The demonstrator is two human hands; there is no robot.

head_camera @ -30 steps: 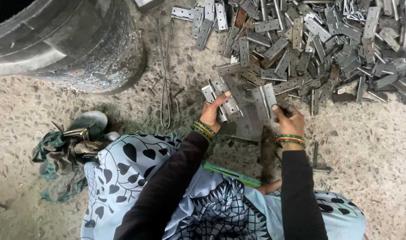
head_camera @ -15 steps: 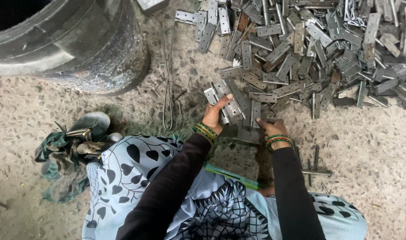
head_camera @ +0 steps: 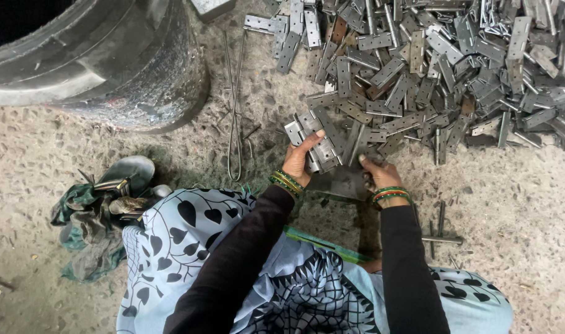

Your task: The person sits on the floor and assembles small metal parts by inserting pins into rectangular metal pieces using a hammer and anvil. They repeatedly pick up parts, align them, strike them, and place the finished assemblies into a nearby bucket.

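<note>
Nearest the camera, a patterned blue garment and 2 dark sleeves cover the lap and hide the floor beneath, with a bundle of rags to the left. The left hand grips a small stack of metal hinges, thumb laid across it, while the right hand curls its fingers on a dark flat plate on the concrete floor, its palm side hidden. Beyond lies a heap of hinges, cut off at the top and right edges, and a big drum, cut off at the left.
</note>
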